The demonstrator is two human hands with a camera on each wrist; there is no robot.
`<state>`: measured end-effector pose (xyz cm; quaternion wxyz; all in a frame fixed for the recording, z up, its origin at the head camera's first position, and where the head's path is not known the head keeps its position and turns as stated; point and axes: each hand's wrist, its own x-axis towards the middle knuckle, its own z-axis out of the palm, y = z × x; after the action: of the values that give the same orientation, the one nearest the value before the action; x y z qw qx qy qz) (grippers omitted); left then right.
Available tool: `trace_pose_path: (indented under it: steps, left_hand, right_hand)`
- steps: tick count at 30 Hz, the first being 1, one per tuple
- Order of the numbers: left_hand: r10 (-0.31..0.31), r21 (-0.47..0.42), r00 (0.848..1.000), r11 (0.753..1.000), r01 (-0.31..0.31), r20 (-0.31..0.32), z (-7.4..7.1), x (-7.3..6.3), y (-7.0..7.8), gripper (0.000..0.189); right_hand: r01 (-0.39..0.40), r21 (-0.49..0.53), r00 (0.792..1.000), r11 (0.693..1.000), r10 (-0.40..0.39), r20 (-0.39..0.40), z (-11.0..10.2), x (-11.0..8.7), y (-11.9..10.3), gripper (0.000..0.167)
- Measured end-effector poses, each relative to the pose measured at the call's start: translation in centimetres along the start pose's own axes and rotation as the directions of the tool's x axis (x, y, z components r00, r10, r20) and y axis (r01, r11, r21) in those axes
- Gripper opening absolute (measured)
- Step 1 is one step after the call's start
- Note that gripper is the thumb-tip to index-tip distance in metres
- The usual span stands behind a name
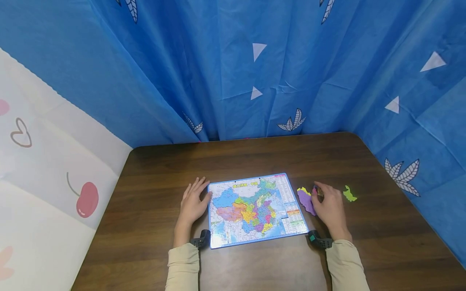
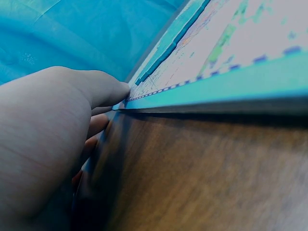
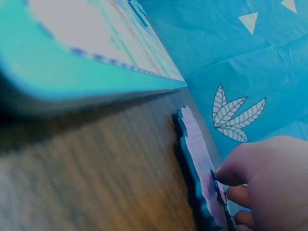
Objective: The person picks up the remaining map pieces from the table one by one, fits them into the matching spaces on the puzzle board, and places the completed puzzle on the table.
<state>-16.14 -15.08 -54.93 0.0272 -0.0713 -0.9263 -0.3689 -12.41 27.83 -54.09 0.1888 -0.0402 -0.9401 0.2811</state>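
A map puzzle board [image 1: 251, 241] with a blue frame and coloured regions lies flat on the table. My left hand [image 1: 193, 206] lies at its left edge, fingers extended over the table. In the left wrist view, the thumb [image 2: 113, 89] touches the frame's corner. On the board's right side, my right hand [image 1: 330, 210] is over a small cluster of puzzle pieces. Its thumb and fingers pinch a thin, dark-edged puzzle piece [image 3: 217, 188], partly hidden by the hand. Under and beside it is a larger purple puzzle piece [image 1: 306, 201], with a yellow puzzle piece [image 1: 302, 189] by its top.
A light green puzzle piece [image 1: 349, 194] lies alone to the right of my right hand. The brown wooden table [image 1: 255, 270] ends at a blue curtain [image 1: 236, 101] behind and on the right. A white patterned cloth [image 1: 47, 169] hangs on the left.
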Motion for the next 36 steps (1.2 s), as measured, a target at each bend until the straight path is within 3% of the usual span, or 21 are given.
trace_pose_path:
  steps: [9, 23, 36]
  left_hand:
    - [0.007, -0.001, 1.0, 1.0, -0.007, -0.01, 0.09, -0.01, -0.16, 0.05]
    - [-0.012, -0.001, 1.0, 1.0, 0.012, 0.014, 0.11, 0.14, -0.2, 0.05]
    - [-0.009, 0.002, 1.0, 1.0, 0.009, 0.019, 0.12, 0.05, -0.41, 0.049]
  right_hand:
    - [-0.027, 0.001, 0.999, 1.0, 0.027, 0.039, -0.06, 0.0, -0.02, 0.036]
    - [0.024, 0.006, 1.0, 1.0, -0.024, 0.009, 0.27, 0.19, 0.17, 0.032]
    - [-0.029, -0.005, 0.998, 1.0, 0.029, 0.052, 0.2, -0.08, -0.06, 0.024]
